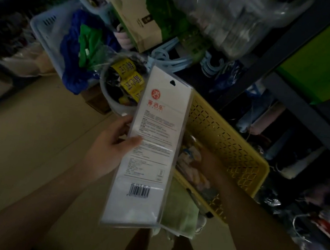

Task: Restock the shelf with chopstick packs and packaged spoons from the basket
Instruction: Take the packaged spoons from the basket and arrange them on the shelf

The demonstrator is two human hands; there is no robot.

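Note:
My left hand (112,141) grips a long flat chopstick pack (148,150) by its left edge, thumb on the white printed back with a red logo and a barcode. The pack is held above the floor, over the near left side of the yellow basket (230,141). My right hand (207,161) reaches down inside the basket among the small packaged items (188,165) lying there; its fingers are in shadow and partly behind the pack, so I cannot tell whether they hold anything. The dark shelf frame (294,47) stands to the right.
A pale blue crate (47,27) with blue and green bags sits on the left. A round white tub (121,86) of yellow packs stands by the basket. Light blue hangers (168,56) lie behind. Cluttered goods fill the lower shelf on the right. Beige floor tiles spread left.

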